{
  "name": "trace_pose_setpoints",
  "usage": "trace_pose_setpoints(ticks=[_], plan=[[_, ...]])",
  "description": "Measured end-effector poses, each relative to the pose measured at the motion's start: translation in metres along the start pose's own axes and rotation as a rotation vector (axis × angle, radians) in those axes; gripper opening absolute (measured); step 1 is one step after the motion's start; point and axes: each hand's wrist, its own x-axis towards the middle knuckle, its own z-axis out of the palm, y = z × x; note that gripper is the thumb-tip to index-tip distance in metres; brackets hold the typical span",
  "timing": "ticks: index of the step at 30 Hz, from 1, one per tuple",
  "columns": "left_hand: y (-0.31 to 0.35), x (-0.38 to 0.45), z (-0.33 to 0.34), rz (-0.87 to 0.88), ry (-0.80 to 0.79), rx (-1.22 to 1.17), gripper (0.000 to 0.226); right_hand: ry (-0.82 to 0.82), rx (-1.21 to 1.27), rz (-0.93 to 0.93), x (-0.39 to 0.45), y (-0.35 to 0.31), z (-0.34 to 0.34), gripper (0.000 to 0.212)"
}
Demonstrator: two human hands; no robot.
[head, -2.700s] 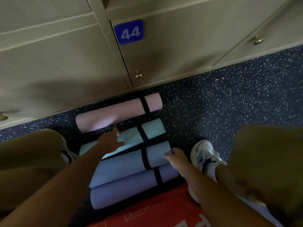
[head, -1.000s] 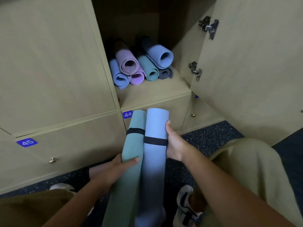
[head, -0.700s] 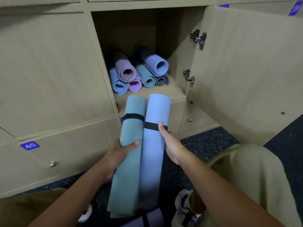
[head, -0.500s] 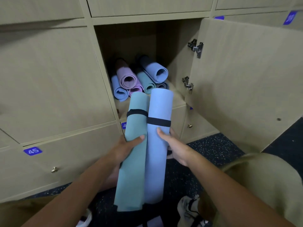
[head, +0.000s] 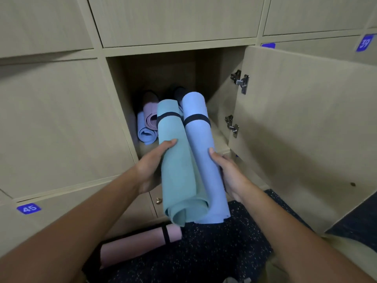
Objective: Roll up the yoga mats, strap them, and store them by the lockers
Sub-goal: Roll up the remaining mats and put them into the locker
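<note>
- Both rolled mats have been carried higher and deeper since half a second ago, so their far ends now cover most of the rolls stacked inside the open locker compartment [head: 216, 139].
- Held side by side and touching, the teal rolled foam mat [head: 179, 164] and the pale blue rolled foam mat [head: 201, 160] run lengthwise from 6 o'clock to 12 o'clock, far ends aimed into the compartment.
- A black elastic strap [head: 168, 115] rings the teal one near its far end; another black elastic strap [head: 196, 118] rings the blue one.
- At its near end the teal roll sags loose, showing a soft spiral; the blue roll stays a tight cylinder.
- At 9 o'clock the left hand [head: 151, 166] wraps the teal mat, thumb laid across the top.
- At 3 o'clock the right hand [head: 230, 174] grips the blue mat from the side.
- A pink strapped rolled mat [head: 138, 245] lies on the dark speckled floor [head: 214, 252] at 7 o'clock.
- The beige wood-grain locker door [head: 306, 129] stands open at 3 o'clock.
</note>
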Motion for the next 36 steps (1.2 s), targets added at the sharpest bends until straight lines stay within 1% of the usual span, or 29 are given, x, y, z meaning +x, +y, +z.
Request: trace_pose_setpoints(ticks=[3, 4, 6, 8, 9, 10, 11, 14, 16, 18, 19, 20, 21, 22, 24, 26, 27, 29, 30, 31, 32, 34, 36], plan=[[0.016, 0.019, 0.003, -0.003, 0.028, -0.018, 0.051, -0.154, 0.093, -0.021, 0.01, -0.007, -0.001, 0.058], [0.02, 0.026, 0.003, -0.015, 0.037, -0.012, 0.055, -0.202, 0.092, -0.032, 0.014, -0.009, -0.002, 0.059], [0.029, 0.036, 0.002, -0.039, 0.029, 0.011, 0.06, -0.246, 0.044, -0.046, 0.023, -0.015, -0.005, 0.074], [0.039, 0.039, 0.001, -0.051, -0.014, 0.041, 0.056, -0.213, -0.012, -0.043, 0.032, -0.025, -0.008, 0.089], [0.043, 0.04, 0.0, -0.047, -0.03, 0.052, 0.056, -0.174, -0.045, -0.033, 0.035, -0.032, -0.007, 0.091], [0.047, 0.043, -0.001, -0.034, -0.029, 0.059, 0.057, -0.133, -0.077, -0.027, 0.039, -0.038, -0.007, 0.089], [0.05, 0.046, -0.003, -0.007, 0.01, 0.068, 0.06, -0.098, -0.102, -0.023, 0.042, -0.043, -0.005, 0.083], [0.055, 0.055, -0.007, 0.054, 0.252, 0.228, 0.079, -0.028, -0.063, -0.02, 0.047, -0.053, -0.001, 0.076], [0.055, 0.057, -0.004, 0.08, 0.306, 0.295, 0.083, -0.011, 0.003, -0.02, 0.047, -0.059, 0.0, 0.069], [0.054, 0.057, 0.002, 0.091, 0.268, 0.228, 0.076, -0.006, 0.051, -0.01, 0.046, -0.063, -0.002, 0.073], [0.054, 0.057, 0.006, 0.071, 0.194, 0.165, 0.072, -0.012, 0.05, -0.002, 0.045, -0.066, -0.003, 0.079], [0.054, 0.057, 0.008, 0.041, 0.085, 0.11, 0.069, -0.035, 0.042, 0.009, 0.044, -0.068, -0.004, 0.084], [0.055, 0.057, 0.009, 0.014, -0.033, 0.077, 0.067, -0.069, 0.05, 0.02, 0.043, -0.07, -0.004, 0.085], [0.056, 0.057, 0.009, -0.006, -0.126, 0.061, 0.067, -0.106, 0.067, 0.021, 0.041, -0.072, -0.006, 0.079], [0.059, 0.057, 0.004, -0.015, -0.208, 0.046, 0.07, -0.184, 0.092, 0.023, 0.034, -0.076, -0.008, 0.063], [0.06, 0.059, 0.001, -0.002, -0.193, 0.05, 0.076, -0.231, 0.059, 0.02, 0.032, -0.076, -0.013, 0.063], [0.059, 0.061, 0.002, 0.008, -0.139, 0.074, 0.08, -0.221, 0.04, 0.014, 0.033, -0.074, -0.014, 0.067], [0.057, 0.066, 0.004, 0.032, 0.044, 0.162, 0.085, -0.107, -0.003, -0.003, 0.037, -0.073, -0.015, 0.077], [0.055, 0.071, 0.005, 0.047, 0.124, 0.185, 0.085, -0.049, -0.02, -0.012, 0.04, -0.074, -0.016, 0.078], [0.054, 0.077, 0.006, 0.058, 0.165, 0.183, 0.086, -0.009, -0.028, -0.025, 0.042, -0.075, -0.016, 0.077], [0.054, 0.081, 0.007, 0.055, 0.165, 0.161, 0.089, 0.015, -0.037, -0.049, 0.045, -0.077, -0.016, 0.076], [0.056, 0.087, 0.009, 0.017, 0.063, 0.111, 0.095, 0.059, -0.097, -0.099, 0.053, -0.079, -0.017, 0.078], [0.059, 0.092, 0.011, 0.017, -0.012, 0.081, 0.091, 0.079, -0.152, -0.119, 0.061, -0.081, -0.019, 0.073]])
